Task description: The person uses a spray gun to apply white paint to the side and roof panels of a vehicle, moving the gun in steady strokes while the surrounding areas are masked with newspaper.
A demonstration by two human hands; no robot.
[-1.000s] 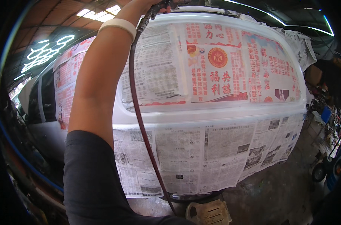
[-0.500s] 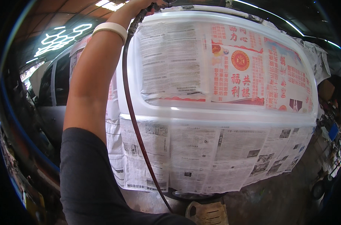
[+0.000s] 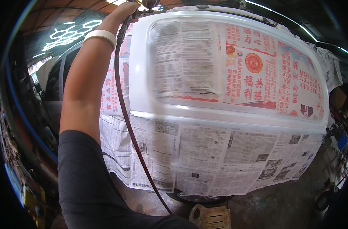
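White car body (image 3: 219,110) fills most of the view, rear end toward me. Window area masked with newspaper (image 3: 181,61) and a red-printed sheet (image 3: 258,76); a painted white band frames it. More newspaper (image 3: 219,160) taped across the lower panel down to near the floor. Side of the car to my left is masked too, with dark side glass (image 3: 53,80) beyond it. Tyre (image 3: 198,198) shows under the lower paper edge.

Concrete floor (image 3: 281,206) below, with a small slatted stool (image 3: 210,217) just in front of the tyre.

My left arm (image 3: 84,95) runs up from the lower edge, dark sleeve at the shoulder, white wristband (image 3: 100,36) at the wrist. Left hand (image 3: 122,13) is at the top edge of the frame, clenched around a spray gun (image 3: 145,5) near the car's upper left corner; gun mostly cut off by the rim. Dark air hose (image 3: 132,126) drops from the gun, hangs past the masked panel and curves to the floor by my body.

Right hand not in view.
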